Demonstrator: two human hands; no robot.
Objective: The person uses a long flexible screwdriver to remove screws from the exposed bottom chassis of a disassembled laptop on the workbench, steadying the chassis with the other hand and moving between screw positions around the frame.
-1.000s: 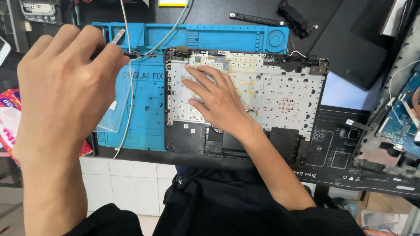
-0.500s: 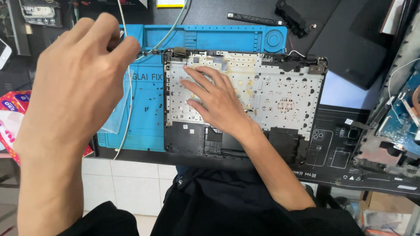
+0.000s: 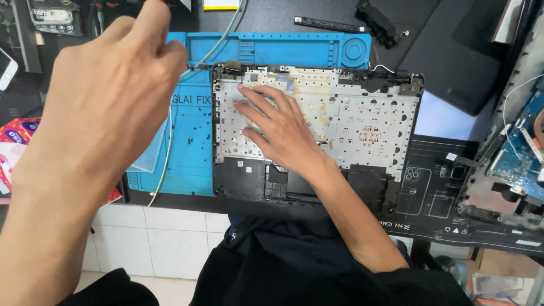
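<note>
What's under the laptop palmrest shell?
The shell lies partly on a blue repair mat and partly on a black mat. Right hand presses flat on it. Whatever sits directly beneath the shell is covered.

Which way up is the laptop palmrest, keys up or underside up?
Underside up. The laptop palmrest shows a perforated metal backplate, no keycaps. The right hand lies flat on it; the left hand is raised near its corner.

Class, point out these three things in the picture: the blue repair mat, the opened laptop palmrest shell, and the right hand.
blue repair mat (image 3: 195, 141), head view, flat bare middle area.
laptop palmrest shell (image 3: 362, 122), head view, pale metal keyboard backing.
right hand (image 3: 280, 127), head view, back of the hand.
</note>
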